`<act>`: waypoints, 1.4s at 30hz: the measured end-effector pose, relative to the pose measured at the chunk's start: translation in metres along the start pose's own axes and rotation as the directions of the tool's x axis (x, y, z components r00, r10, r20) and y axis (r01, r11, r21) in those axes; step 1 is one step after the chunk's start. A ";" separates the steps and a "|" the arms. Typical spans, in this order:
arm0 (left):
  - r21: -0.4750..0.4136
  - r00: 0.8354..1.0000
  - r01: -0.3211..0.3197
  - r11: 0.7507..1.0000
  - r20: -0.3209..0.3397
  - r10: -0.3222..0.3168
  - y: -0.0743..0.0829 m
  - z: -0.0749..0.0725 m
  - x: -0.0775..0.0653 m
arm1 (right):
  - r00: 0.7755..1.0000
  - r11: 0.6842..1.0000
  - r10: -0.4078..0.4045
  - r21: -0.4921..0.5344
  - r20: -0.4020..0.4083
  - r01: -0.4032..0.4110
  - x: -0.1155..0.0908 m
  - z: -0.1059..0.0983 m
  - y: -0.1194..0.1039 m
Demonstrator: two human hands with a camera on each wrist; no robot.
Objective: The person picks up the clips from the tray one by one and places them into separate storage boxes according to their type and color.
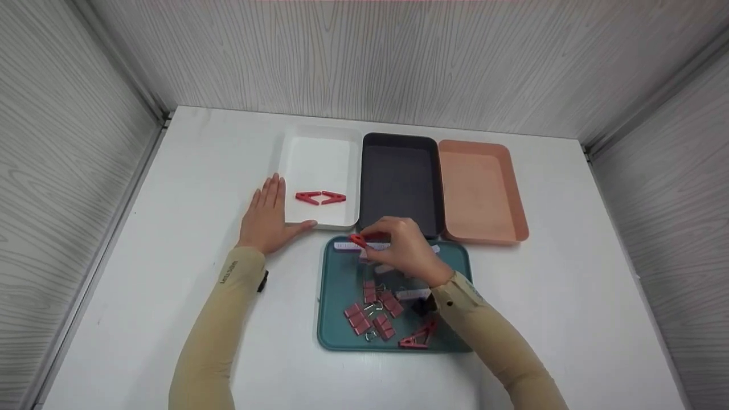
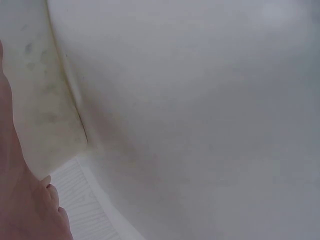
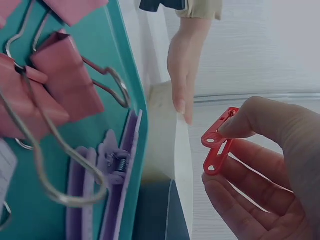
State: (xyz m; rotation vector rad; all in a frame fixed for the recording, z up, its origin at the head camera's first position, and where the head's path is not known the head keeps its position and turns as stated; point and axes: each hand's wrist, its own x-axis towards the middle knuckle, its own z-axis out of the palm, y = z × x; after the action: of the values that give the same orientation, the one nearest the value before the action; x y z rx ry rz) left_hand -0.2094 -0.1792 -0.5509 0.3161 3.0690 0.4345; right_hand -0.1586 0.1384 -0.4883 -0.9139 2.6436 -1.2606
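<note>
My right hand (image 1: pixel 405 250) pinches a red plastic clothespin (image 3: pixel 218 124) between thumb and fingers, above the far edge of the teal tray (image 1: pixel 333 324). With its fingers straight, my left hand (image 1: pixel 263 225) lies along the left side of the white tray (image 1: pixel 352 225), thumb at the front rim. Two red clothespins (image 1: pixel 334 197) lie inside that white tray. Several pink binder clips (image 1: pixel 384 327) with wire handles are on the teal tray, beside lavender bag clips (image 3: pixel 120 175). Another red clothespin pair (image 1: pixel 418 337) sits near its front right corner, partly overlapping.
A dark tray (image 1: pixel 401 182) and a salmon tray (image 1: pixel 478 193) stand side by side to the right of the white one. The teal tray lies in front of the dark one. White table (image 1: pixel 569 296) surrounds them, with panelled walls (image 1: pixel 364 62) at back and sides.
</note>
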 end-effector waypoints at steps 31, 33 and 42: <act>-0.012 1.000 0.028 1.000 0.010 -0.028 -0.002 0.000 -0.001 | 0.987 1.000 0.006 -0.013 -0.159 -0.008 0.063 -0.023 0.018; -0.016 1.000 0.024 1.000 0.006 -0.024 -0.001 0.001 0.000 | 0.987 1.000 0.020 -0.010 -0.157 -0.022 0.068 -0.022 0.018; -0.024 0.999 0.029 0.999 0.013 -0.029 0.002 0.001 0.002 | 0.986 0.995 0.085 -0.043 -0.140 -0.092 0.101 -0.017 0.019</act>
State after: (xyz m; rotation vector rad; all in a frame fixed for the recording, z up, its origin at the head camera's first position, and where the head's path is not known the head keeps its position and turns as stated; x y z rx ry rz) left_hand -0.2110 -0.1770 -0.5513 0.2717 3.0496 0.4665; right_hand -0.2559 0.1042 -0.4730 -0.7309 2.7980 -1.2888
